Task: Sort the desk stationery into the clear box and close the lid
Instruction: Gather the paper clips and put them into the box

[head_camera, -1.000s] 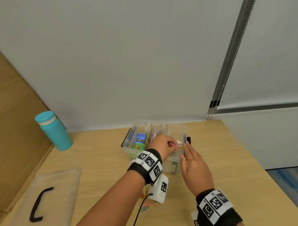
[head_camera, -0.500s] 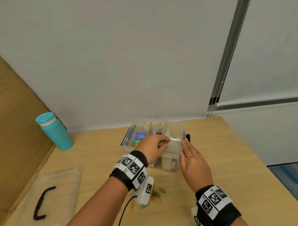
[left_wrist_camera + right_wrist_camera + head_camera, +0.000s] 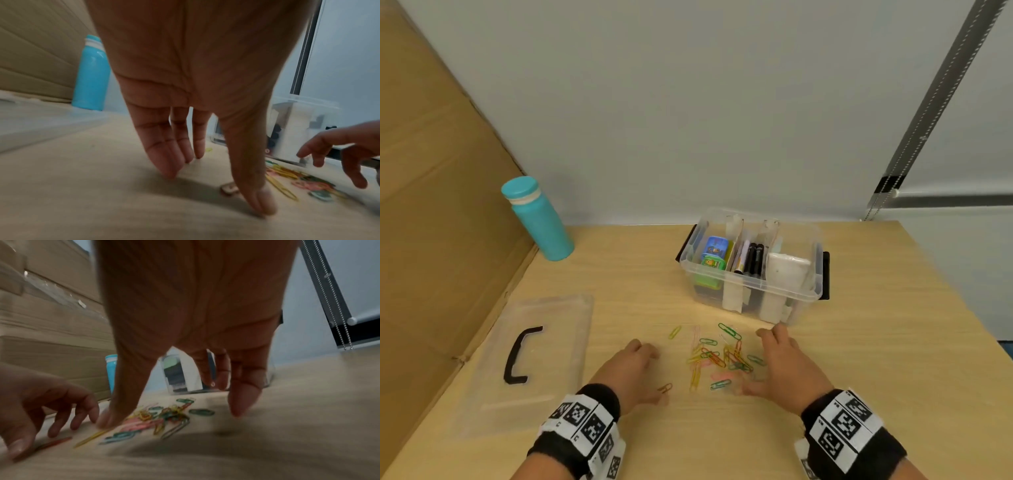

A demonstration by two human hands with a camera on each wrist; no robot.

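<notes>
A heap of coloured paper clips (image 3: 719, 359) (image 3: 160, 417) (image 3: 292, 180) lies on the wooden desk, in front of the clear box (image 3: 751, 298). The box stands without its lid and holds small colourful packs, black markers and a white item in its compartments. My left hand (image 3: 650, 373) (image 3: 216, 185) is open, fingertips down on the desk just left of the heap, beside a lone brown clip (image 3: 665, 388). My right hand (image 3: 760, 359) (image 3: 174, 417) is open and spread over the heap's right side, with its thumb (image 3: 109, 417) at the clips. Neither hand holds anything.
The clear lid (image 3: 541, 346) with a black handle lies flat at the left of the desk. A teal bottle (image 3: 537, 219) stands at the back left against a cardboard wall (image 3: 431, 205). The desk's right edge (image 3: 962, 308) drops off beside the box.
Both hands have left the box and come back down to the desk, either side of the paper clips. The red and white item the left hand held is no longer in it.
</notes>
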